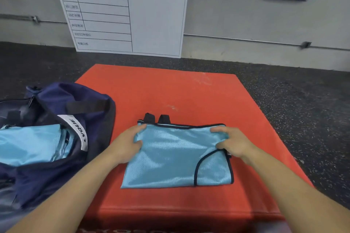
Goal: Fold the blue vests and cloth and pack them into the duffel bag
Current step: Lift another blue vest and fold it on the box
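Bare red mat (189, 91) lies beyond the vest (176, 159); the duffel bag (56, 138) crowds its left edge.

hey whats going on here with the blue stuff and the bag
A person is folding a blue vest on a red mat. The left hand grips its upper left corner and the right hand grips its upper right edge. The vest already lies folded into a rough rectangle. Beside the mat, on the left, an open navy duffel bag already holds blue fabric.

folded vest (176, 159), both hands gripping, duffel bag (56, 119)
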### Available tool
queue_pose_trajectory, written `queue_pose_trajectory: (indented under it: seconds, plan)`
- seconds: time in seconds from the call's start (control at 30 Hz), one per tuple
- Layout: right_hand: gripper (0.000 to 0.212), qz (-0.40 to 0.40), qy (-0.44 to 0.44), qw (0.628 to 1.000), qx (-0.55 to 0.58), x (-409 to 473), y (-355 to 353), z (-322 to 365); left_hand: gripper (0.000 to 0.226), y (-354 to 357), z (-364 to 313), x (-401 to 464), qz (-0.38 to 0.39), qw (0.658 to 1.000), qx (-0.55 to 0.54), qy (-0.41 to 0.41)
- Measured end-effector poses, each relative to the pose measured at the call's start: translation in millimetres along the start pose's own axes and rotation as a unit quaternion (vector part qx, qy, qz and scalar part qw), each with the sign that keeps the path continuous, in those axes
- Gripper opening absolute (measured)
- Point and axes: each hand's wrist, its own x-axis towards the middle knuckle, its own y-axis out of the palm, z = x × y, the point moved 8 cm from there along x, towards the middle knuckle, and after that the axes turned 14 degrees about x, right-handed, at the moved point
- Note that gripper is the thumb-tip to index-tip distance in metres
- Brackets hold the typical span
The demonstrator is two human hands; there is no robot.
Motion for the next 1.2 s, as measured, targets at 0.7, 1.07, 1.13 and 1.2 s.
queue_pose_trajectory:
  seconds: [0.7, 1.07, 1.13, 1.2]
  plan:
    - [0.065, 0.063, -0.291, 0.880, -0.370, -33, 169, 34, 0.056, 50, -67, -28, -0.118, 0.928, 0.326, 0.133]
    - [0.073, -0.022, -0.134, 0.908, -0.396, -11, 80, -19, 0.091, 38, -16, -30, -0.065, 0.950, 0.305, 0.029]
    - [0.070, -0.063, -0.074, 0.914, -0.394, -10, 45, -32, 0.092, 31, -8, -32, -0.060, 0.952, 0.300, 0.017]
    - [0.066, -0.090, -0.020, 0.915, -0.392, -12, 23, -40, 0.092, 29, -3, -35, -0.054, 0.953, 0.298, 0.008]
